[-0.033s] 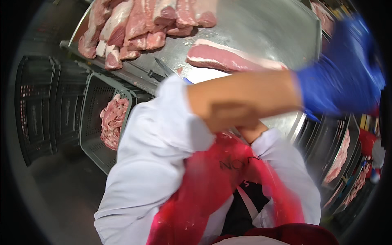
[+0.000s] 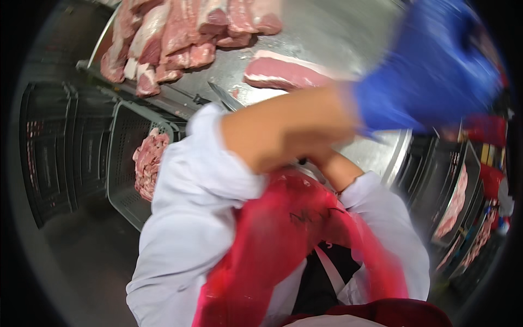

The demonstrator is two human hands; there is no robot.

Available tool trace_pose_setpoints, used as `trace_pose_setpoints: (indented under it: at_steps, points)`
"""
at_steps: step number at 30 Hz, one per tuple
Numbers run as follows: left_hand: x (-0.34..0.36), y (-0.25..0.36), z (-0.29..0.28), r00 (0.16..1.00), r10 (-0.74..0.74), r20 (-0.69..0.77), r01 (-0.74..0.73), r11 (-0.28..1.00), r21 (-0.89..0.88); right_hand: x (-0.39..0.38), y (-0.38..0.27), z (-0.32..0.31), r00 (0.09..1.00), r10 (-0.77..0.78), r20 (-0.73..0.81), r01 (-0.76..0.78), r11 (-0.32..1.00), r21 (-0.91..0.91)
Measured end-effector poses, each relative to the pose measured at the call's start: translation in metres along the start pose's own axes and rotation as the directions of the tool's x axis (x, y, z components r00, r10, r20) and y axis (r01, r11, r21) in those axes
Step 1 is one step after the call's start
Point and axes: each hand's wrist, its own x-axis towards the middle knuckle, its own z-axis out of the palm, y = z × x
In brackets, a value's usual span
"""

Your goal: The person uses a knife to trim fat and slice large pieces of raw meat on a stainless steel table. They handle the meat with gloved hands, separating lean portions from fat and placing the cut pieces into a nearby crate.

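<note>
My left forearm crosses the view to the right. Its blue-gloved left hand (image 2: pixel 425 76) is raised at the upper right, fingers smeared by motion; whether it holds anything is unclear. My right forearm (image 2: pixel 339 171) passes beneath the left one, which hides the right hand. Beyond the left forearm, a long trimmed piece of pork loin (image 2: pixel 286 73) with a white fat edge lies on the steel table (image 2: pixel 321 27). A knife blade (image 2: pixel 224 95) shows just past my left sleeve, its handle hidden. Beside it is a thin rod with a dark handle (image 2: pixel 200 100).
Several pork loins (image 2: pixel 182 32) are heaped at the table's far left. A grey perforated crate (image 2: pixel 122 147) with meat trimmings (image 2: pixel 150 163) stands left, beside dark crates (image 2: pixel 60 147). On the right are more crates with meat (image 2: pixel 455 207). My red apron (image 2: pixel 261 240) covers my front.
My left hand has moved somewhat left and upward, its forearm shifting left too. More of my right forearm shows. The whole view has shifted slightly.
</note>
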Motion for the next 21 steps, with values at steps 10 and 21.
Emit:
trace_pose_setpoints:
  at_steps: [10, 21]
  points:
    - [-0.310, -0.133, -0.263, 0.422, -0.904, -0.073, 0.712, 0.280, 0.644, -0.277, 0.114, -0.021, 0.965, 0.263, 0.008, -0.262, 0.958, 0.118]
    - [-0.287, -0.122, -0.245, 0.710, -0.690, 0.140, 0.196, 0.385, 0.902, -0.251, 0.119, -0.025, 0.873, 0.382, -0.304, -0.321, 0.919, 0.230]
